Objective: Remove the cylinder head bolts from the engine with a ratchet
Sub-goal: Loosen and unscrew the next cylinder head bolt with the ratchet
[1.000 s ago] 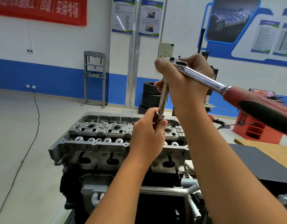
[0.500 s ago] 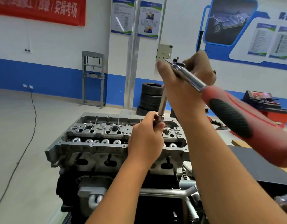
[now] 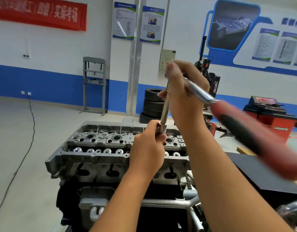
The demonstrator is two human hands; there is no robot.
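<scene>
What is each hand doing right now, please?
Left hand: closed around the socket at the bottom of the extension bar.
Right hand: closed around the head of the ratchet.

Two bare forearms reach in from the lower edge; no sleeve, glove, watch or ring shows; left hand (image 3: 146, 148) and right hand (image 3: 184, 94) uncovered, nails short.

A single head-worn camera looked forward and slightly down from close behind the person's raised forearms, over the bare grey aluminium cylinder head (image 3: 111, 144) just below, and faced the far white-and-blue workshop wall (image 3: 52, 67) across the pale floor (image 3: 14, 156).
</scene>
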